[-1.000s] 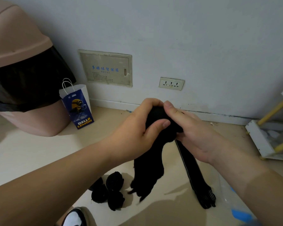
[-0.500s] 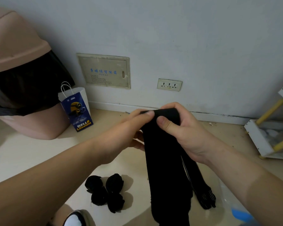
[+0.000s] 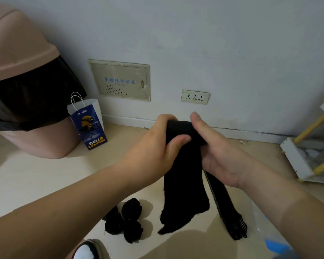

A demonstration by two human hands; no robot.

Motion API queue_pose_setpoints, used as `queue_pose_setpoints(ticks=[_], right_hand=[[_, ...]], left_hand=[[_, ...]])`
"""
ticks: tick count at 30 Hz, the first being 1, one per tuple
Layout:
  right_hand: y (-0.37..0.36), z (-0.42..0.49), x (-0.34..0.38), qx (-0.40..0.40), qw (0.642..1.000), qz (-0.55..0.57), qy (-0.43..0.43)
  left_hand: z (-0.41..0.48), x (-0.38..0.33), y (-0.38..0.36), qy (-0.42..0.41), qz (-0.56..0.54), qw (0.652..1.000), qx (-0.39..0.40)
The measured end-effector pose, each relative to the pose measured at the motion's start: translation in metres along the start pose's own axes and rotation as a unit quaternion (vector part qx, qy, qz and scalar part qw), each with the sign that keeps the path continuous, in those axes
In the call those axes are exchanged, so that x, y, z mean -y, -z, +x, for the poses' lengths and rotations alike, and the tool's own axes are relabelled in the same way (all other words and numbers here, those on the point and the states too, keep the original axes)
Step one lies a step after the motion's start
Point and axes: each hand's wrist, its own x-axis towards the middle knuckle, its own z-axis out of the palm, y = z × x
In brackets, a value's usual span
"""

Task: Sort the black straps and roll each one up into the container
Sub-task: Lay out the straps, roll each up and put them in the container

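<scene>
**Black strap: roll started at top end, held in the air**

Both hands hold one black strap (image 3: 183, 174) above the floor (image 3: 45, 184).

- Left hand (image 3: 157, 146): thumb pressed on the front of the started roll, fingers curled over its top.
- Right hand (image 3: 219, 157): thumb laid along the roll's upper edge, clamping it. The fingers are hidden behind the fabric.
- The tail hangs limp. Cannot tell whether its end touches the floor.

Judgement: the fabric is soft and light with no stiffness, so the roll will likely slacken if thumb pressure eases. Best taken hold of at the roll's two ends, with the tail kept lightly taut.

A second strap (image 3: 224, 206) lies flat on the floor just right of the tail. Rolled straps (image 3: 125, 221) cluster at lower left. A translucent thing (image 3: 266, 230) at the lower right edge may be the container, but it is cropped.
</scene>
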Motion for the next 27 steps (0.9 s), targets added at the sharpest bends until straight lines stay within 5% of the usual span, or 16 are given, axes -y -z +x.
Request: queue_pose_setpoints(ticks=[5,11,17,22,27], right_hand=[[0.001,0.004,-0.003,-0.077,0.995,0.019,0.054],[0.005,0.003,-0.009,-0.07,0.99,0.039,0.115],[0.007,0.005,-0.01,-0.057,0.989,-0.024,0.136],[0.007,0.004,-0.006,-0.028,0.998,0.036,0.049],[-0.007,0.004,-0.006,-0.104,0.994,0.009,0.034]], left_hand=[[0.002,0.011,-0.002,-0.099,0.042,0.994,0.001],[0.0,0.001,-0.001,0.12,-0.221,0.965,0.075],[-0.001,-0.005,-0.005,0.199,-0.275,0.934,0.112],[0.004,0.003,-0.006,0.163,-0.172,0.971,0.031],[-0.001,-0.003,-0.012,0.138,-0.109,0.984,0.006]])
